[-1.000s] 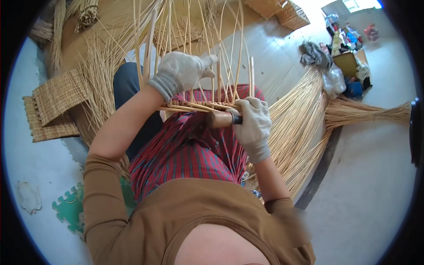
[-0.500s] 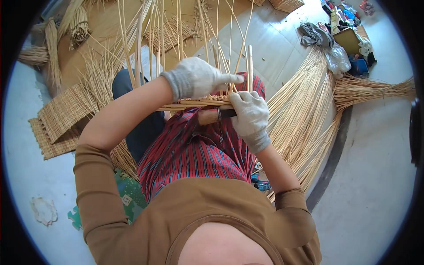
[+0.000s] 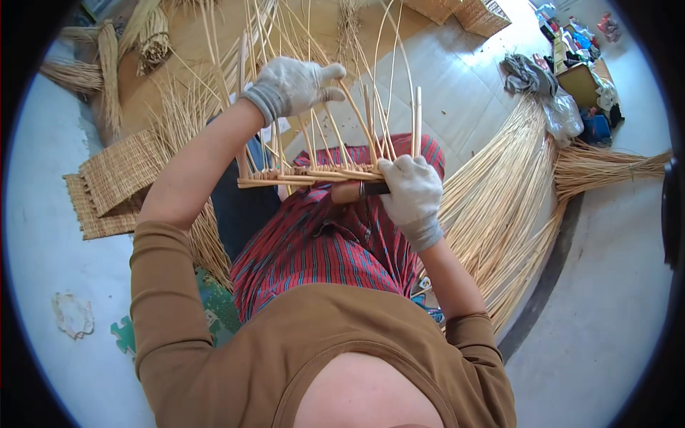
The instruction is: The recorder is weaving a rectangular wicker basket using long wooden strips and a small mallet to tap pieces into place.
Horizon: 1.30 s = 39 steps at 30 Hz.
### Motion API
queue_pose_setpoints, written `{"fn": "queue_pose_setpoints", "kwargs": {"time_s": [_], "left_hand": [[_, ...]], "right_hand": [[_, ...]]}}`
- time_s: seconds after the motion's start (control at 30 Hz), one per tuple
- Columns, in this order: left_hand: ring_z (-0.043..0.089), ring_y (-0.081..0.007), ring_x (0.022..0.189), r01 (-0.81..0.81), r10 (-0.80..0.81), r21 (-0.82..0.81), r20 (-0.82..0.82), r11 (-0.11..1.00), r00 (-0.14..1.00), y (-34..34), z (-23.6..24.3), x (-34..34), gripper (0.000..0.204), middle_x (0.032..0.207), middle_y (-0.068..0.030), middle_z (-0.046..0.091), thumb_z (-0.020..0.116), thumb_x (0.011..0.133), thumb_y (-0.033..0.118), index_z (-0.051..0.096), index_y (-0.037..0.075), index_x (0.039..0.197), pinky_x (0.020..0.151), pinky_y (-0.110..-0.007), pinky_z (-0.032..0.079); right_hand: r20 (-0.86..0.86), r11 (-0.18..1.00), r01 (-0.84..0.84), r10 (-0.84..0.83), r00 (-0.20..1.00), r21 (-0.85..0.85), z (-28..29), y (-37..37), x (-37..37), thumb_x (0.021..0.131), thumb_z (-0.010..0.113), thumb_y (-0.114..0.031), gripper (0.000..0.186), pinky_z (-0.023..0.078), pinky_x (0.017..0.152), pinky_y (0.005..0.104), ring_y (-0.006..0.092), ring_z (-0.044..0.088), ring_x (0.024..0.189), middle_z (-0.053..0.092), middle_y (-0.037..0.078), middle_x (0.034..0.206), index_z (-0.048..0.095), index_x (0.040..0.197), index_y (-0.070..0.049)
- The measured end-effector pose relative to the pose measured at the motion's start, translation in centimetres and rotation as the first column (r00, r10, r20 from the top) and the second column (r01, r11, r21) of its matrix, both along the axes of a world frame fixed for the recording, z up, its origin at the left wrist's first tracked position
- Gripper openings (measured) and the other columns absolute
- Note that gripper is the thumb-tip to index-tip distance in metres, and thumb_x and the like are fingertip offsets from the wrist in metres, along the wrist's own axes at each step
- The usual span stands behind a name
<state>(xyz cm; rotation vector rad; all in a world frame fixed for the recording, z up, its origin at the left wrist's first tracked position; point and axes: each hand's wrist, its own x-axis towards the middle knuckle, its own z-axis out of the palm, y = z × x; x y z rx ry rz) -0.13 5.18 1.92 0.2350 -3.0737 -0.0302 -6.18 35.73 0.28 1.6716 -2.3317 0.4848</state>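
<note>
My left hand (image 3: 289,87), in a white knit glove, is raised over the left part of a partly woven wicker basket (image 3: 307,177). Its thumb and finger close on a thin wicker rod (image 3: 357,114) that slants up from the woven edge. My right hand (image 3: 414,196), gloved the same way, is closed round the basket's right corner, beside thick upright stakes (image 3: 417,121). A tool with a wooden handle (image 3: 346,192) and a dark part runs under the edge into my right hand; its far end is hidden. Many thin rods stand up from the basket.
A red striped cloth (image 3: 314,250) covers my lap. Long loose rods (image 3: 492,207) fan out at the right, with a tied bundle (image 3: 606,171) beside them. Woven panels (image 3: 121,171) lie at the left. Boxes and bags (image 3: 578,78) stand at the far right.
My left hand has moved up and left, away from the right corner, with a rod between thumb and finger. More of the basket's edge shows. My right hand keeps its hold at the corner.
</note>
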Motion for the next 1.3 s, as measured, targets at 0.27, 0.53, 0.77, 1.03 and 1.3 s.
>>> {"fn": "queue_pose_setpoints", "kwargs": {"time_s": [0.27, 0.53, 0.77, 1.03, 1.3], "left_hand": [[0.074, -0.0392, 0.076, 0.079, -0.129, -0.158, -0.339, 0.984, 0.932, -1.1, 10.2, -3.9, 0.058, 0.083, -0.0171, 0.074, 0.047, 0.102, 0.071, 0.061, 0.021, 0.128, 0.066, -0.050, 0.058], [0.077, -0.0302, 0.098, -0.047, 0.011, -0.240, -0.147, 0.970, 0.989, 1.9, 22.3, -8.4, 0.064, 0.109, -0.0215, 0.077, 0.057, 0.100, 0.069, 0.060, 0.018, 0.139, 0.083, -0.051, 0.057], [0.076, -0.0379, 0.081, 0.053, -0.099, -0.158, -0.299, 0.986, 0.949, 1.3, 15.5, -9.5, 0.058, 0.087, -0.0158, 0.075, 0.044, 0.100, 0.076, 0.055, 0.031, 0.135, 0.072, -0.051, 0.060], [0.074, -0.0377, 0.111, 0.005, -0.015, -0.046, -0.214, 0.999, 0.977, 0.9, 15.5, -9.4, 0.058, 0.116, -0.0194, 0.076, 0.046, 0.105, 0.068, 0.056, 0.023, 0.139, 0.092, -0.050, 0.057], [0.075, -0.0371, 0.108, 0.038, -0.044, -0.195, -0.025, 0.980, 0.999, 0.3, 15.6, -12.1, 0.057, 0.118, -0.0201, 0.076, 0.045, 0.109, 0.058, 0.051, 0.016, 0.147, 0.090, -0.049, 0.060]], "right_hand": [[-0.170, 0.974, -0.027, -0.011, 0.985, -0.223, 7.6, -0.8, -3.5, 0.067, 0.072, -0.013, 0.041, 0.055, 0.079, 0.0421, 0.0289, 0.068, 0.088, 0.067, 0.006, 0.091, 0.078, 0.107, -0.016], [-0.244, 0.917, 0.035, -0.143, 0.959, -0.397, 14.0, 0.9, -5.5, 0.069, 0.075, -0.013, 0.031, 0.056, 0.075, 0.0415, 0.0292, 0.068, 0.085, 0.068, 0.004, 0.086, 0.079, 0.100, -0.017], [-0.191, 0.939, 0.121, -0.190, 0.963, -0.323, 11.9, 2.1, -3.9, 0.075, 0.076, -0.012, 0.028, 0.056, 0.077, 0.0405, 0.0286, 0.068, 0.089, 0.068, 0.004, 0.089, 0.078, 0.102, -0.018], [-0.114, 0.971, 0.073, -0.101, 0.988, -0.230, 15.6, 2.4, -5.3, 0.080, 0.072, -0.010, 0.033, 0.057, 0.080, 0.0426, 0.0318, 0.072, 0.087, 0.071, 0.010, 0.092, 0.077, 0.113, -0.013], [0.526, 0.979, 0.171, -0.203, 0.826, 0.109, 17.7, 3.5, -7.8, 0.105, 0.059, -0.014, 0.024, 0.053, 0.075, 0.0345, 0.0154, 0.062, 0.079, 0.067, 0.000, 0.087, 0.069, 0.124, -0.003]]}}
